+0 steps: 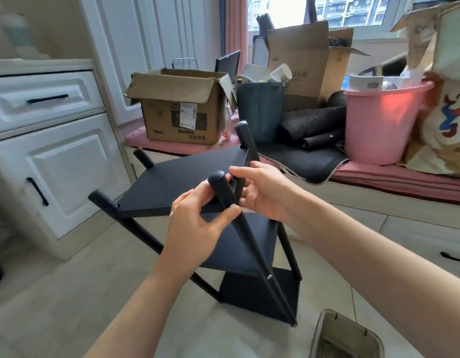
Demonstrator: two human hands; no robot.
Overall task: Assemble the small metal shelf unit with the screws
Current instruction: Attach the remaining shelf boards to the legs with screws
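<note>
A: One view only, head camera. Three black boards on four black poles make up the shelf unit [197, 182], which stands tilted on the tiled floor [68, 293], in front of the person and below both hands.

B: Where do the hands sit on it?

A: Both are at the near top corner. The left hand [197, 226] wraps the near pole [239, 228] just under its rounded cap, thumb across the front and fingers [195, 196] curled behind, so it is closed on the pole. The right hand [262, 192] is just beside it, on the pole's far side, its fingers [239, 171] narrowed at the corner of the top board [172, 182]. Whether they pinch a screw cannot be told; the tips are hidden behind the pole.

B: Which axis matters for the next move?

A: The pole's long axis. It runs from the cap, between the two hands, down and to the right toward its foot on the floor. A silver screw head [269, 277] shows lower on it, at the middle board, well below the hands. The joint at the top board lies between the hands, about equally near to both, so fastening there would probably fall to the right hand while the left steadies.

B: Surroundings?

A: A white cabinet [42, 151] at left, a cardboard box [177, 109] and pink bucket [378, 125] behind.
</note>
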